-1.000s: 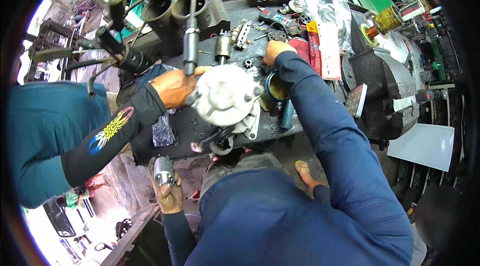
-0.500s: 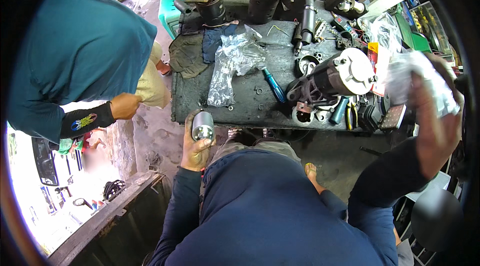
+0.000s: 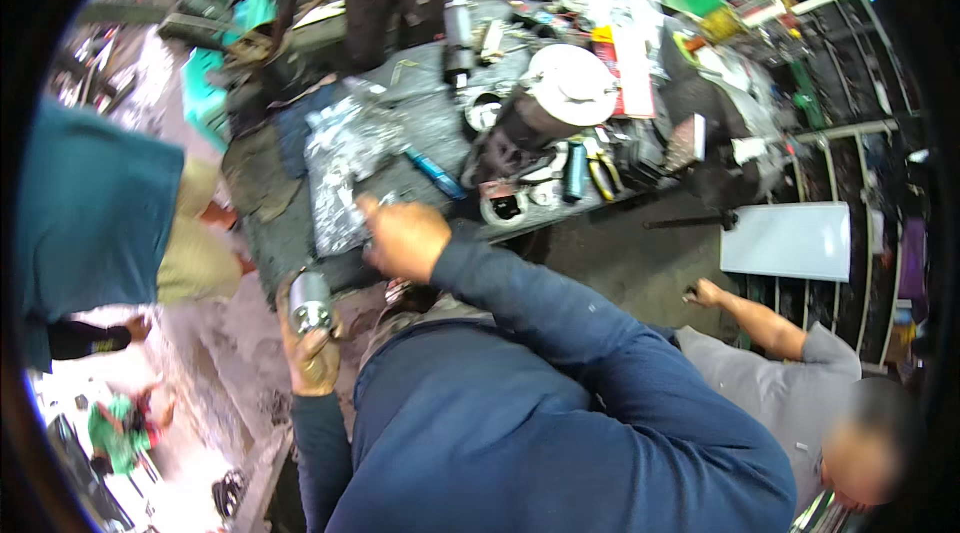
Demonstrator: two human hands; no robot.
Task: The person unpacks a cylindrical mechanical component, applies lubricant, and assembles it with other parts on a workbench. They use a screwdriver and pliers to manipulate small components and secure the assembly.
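My left hand (image 3: pixel 312 361) is wrapped round a silver metal cylinder (image 3: pixel 311 295) with a shiny rounded end, held upright off the bench's front left corner. My right hand (image 3: pixel 408 241) reaches across my body to the bench edge, a little blurred, fingers apart and nothing visible in them. Just beyond its fingertips lies a crumpled clear plastic bag (image 3: pixel 335 168). A blue-handled tool (image 3: pixel 434 175) rests to the right of the bag. Farther right stands what looks like a starter motor (image 3: pixel 570 88), with a dark body and pale round end.
The dark workbench (image 3: pixel 275 233) also bears a brown cloth (image 3: pixel 262 173), yellow-handled pliers (image 3: pixel 602 173) and tall dark cylinders (image 3: pixel 370 8). One person in a teal shirt (image 3: pixel 95 213) stands at left; another in a grey shirt (image 3: pixel 760 383) is at lower right. Shelving (image 3: pixel 850 123) lines the right.
My right hand has swung from the far right, where it held crumpled clear plastic, to the bench's front left, without the plastic. My left hand keeps the cylinder. The view has turned right.
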